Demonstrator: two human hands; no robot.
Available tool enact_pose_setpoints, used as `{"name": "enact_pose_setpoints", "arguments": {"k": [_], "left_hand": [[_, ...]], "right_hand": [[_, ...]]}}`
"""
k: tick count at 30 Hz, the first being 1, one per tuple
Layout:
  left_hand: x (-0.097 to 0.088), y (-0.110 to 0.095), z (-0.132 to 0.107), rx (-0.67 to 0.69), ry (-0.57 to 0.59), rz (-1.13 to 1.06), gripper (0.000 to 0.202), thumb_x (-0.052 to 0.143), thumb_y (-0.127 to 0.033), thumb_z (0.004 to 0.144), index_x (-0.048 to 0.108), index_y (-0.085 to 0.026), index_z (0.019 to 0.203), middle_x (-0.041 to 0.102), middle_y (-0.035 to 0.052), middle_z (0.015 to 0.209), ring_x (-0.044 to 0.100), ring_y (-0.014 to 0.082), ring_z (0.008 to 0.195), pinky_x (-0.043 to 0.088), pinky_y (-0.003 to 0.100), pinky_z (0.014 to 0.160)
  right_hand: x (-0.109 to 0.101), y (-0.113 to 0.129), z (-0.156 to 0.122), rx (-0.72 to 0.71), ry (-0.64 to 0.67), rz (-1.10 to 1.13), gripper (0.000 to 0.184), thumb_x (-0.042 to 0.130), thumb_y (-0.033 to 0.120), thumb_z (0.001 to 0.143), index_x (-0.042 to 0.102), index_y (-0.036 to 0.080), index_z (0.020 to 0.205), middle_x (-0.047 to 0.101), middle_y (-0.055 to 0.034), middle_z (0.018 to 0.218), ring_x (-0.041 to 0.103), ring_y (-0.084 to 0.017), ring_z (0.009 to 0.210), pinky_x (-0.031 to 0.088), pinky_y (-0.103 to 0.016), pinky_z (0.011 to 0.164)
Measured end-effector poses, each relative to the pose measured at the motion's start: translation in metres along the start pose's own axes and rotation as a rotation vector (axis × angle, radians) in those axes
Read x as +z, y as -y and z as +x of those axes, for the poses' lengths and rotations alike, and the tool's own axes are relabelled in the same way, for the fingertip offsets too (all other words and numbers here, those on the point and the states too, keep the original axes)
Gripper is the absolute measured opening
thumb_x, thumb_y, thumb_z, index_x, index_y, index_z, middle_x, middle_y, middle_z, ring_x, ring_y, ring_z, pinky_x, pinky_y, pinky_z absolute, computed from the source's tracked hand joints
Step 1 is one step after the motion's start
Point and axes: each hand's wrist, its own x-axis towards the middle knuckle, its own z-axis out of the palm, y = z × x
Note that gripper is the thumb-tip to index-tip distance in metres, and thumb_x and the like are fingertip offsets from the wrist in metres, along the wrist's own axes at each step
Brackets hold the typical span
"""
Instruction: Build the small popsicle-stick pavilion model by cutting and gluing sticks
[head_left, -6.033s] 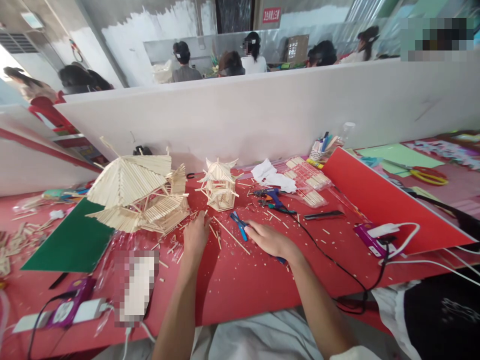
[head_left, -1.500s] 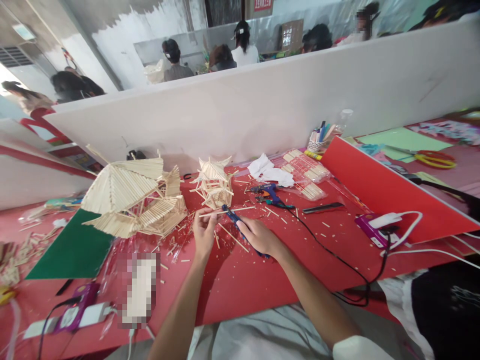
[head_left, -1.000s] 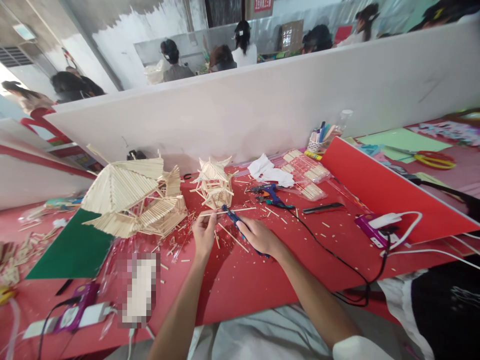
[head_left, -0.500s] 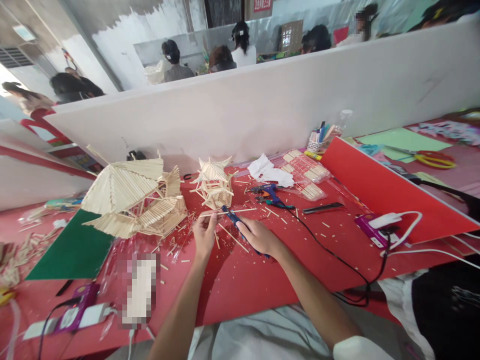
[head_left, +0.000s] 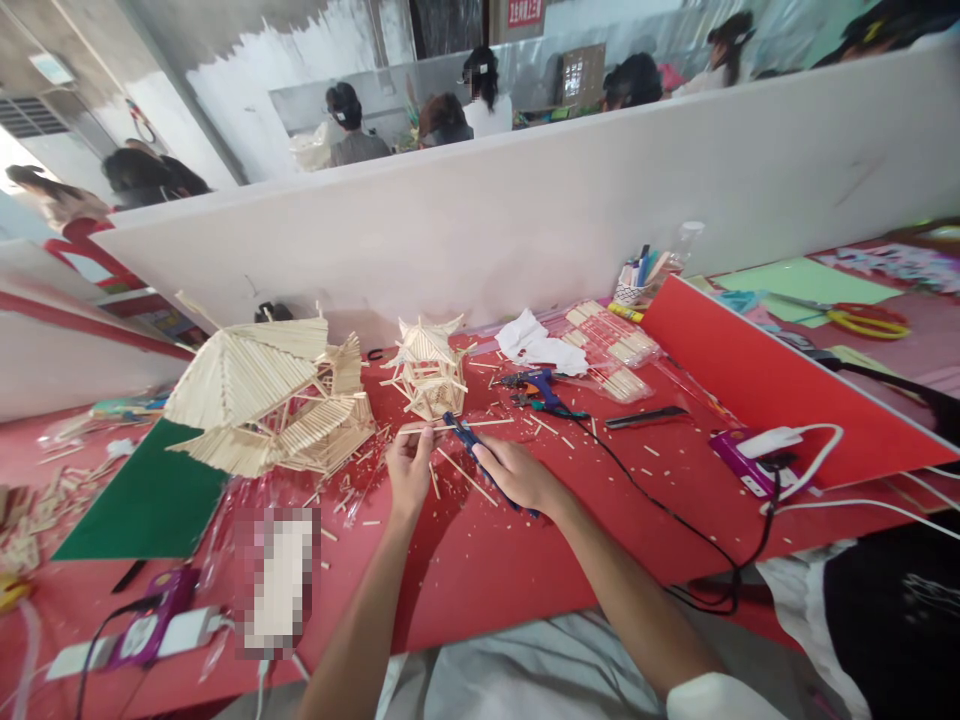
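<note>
My left hand (head_left: 409,470) pinches a thin wooden stick (head_left: 491,422) near its left end, holding it roughly level above the table. My right hand (head_left: 523,474) is closed around dark blue-handled pliers (head_left: 466,436). Their dark jaws are at the stick, to the right of my left fingertips; whether they grip it is too small to tell. Just beyond stands a small wooden-stick pavilion model (head_left: 427,370) with a pointed roof. A larger stick-built model (head_left: 262,390) with broad slatted roofs stands to the left.
A blue glue gun (head_left: 544,388), a black cutter knife (head_left: 646,417) and bagged sticks (head_left: 615,340) lie beyond my right hand. Wood scraps litter the red table (head_left: 600,560). A red board (head_left: 787,380) leans at right; a green board (head_left: 142,500) lies left. A white partition (head_left: 525,220) runs behind.
Very little differs. Both hands, the stick and the pliers keep nearly the same place and pose.
</note>
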Motion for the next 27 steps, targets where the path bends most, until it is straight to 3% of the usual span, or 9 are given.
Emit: {"name": "enact_pose_setpoints", "arguments": {"k": [27], "left_hand": [[0.0029,-0.0015,0.0015,0.009,-0.03,-0.004,0.034,0.077,-0.05,0.08,0.07,-0.017,0.086,0.078,0.0066,0.084,0.076,0.0216,0.081,0.063,0.039,0.081]], "right_hand": [[0.0062,0.0069,-0.0008,0.017,-0.035,-0.076,0.036,0.03,0.036,0.108,0.061,0.019,0.099,0.059,0.0,0.063,0.058,-0.018,0.061,0.037,-0.027,0.063]]}}
